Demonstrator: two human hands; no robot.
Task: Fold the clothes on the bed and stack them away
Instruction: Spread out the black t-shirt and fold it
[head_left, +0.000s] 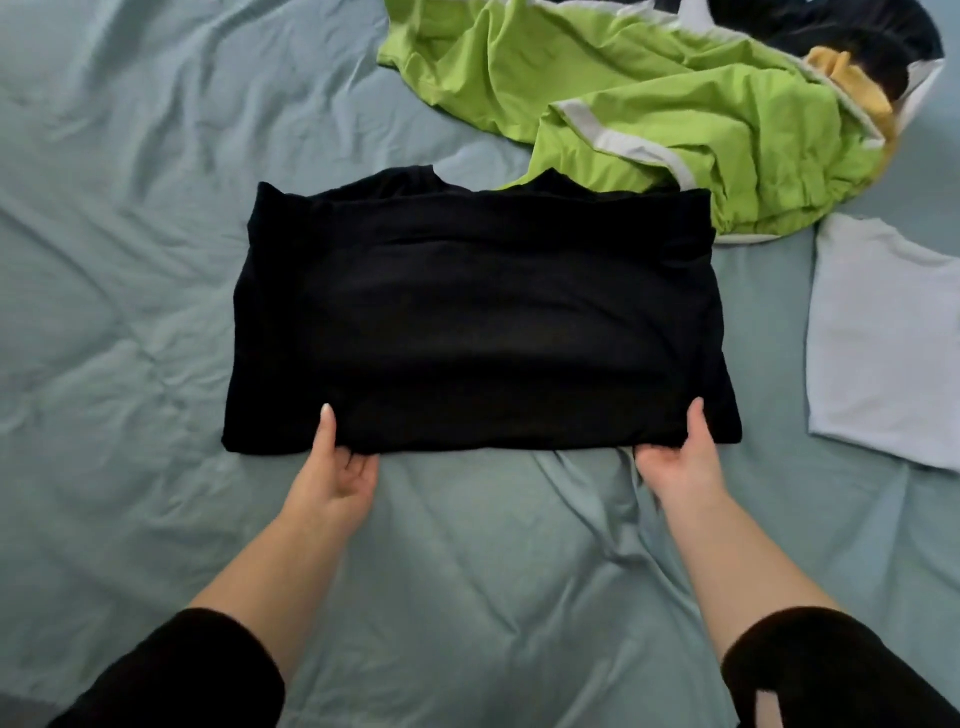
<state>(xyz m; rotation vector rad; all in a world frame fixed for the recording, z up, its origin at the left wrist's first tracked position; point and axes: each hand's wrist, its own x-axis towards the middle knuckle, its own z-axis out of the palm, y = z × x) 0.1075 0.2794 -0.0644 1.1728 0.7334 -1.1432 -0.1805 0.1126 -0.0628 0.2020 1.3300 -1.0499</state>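
Head view. A black garment (478, 322), folded to a broad rectangle, is laid flat at the middle of the bed (130, 234), its long edges running left to right. The near folded edge is gripped at two places: the left hand (340, 467) is set close to the near left corner and the right hand (680, 462) close to the near right corner. In each case the thumb is laid on top of the cloth and the fingers are curled beneath the edge, so that the fold is pinched between them. Both forearms are extended from dark sleeves (182, 675) at the lower margin. The far edge of the black garment is uneven, with two raised points near the middle. Its far right corner is seen touching a crumpled green garment (649, 104) with pale trim, which is spread toward the upper right. Beyond this, a dark item (857, 31) and a yellow item (852, 78) are partly shown at the frame's edge. A white garment (883, 338) is laid flat to the right, separated from the black garment's right edge by a narrow strip of sheet. Bare, wrinkled blue-grey sheet is seen along the whole left side and on the near side between the forearms.
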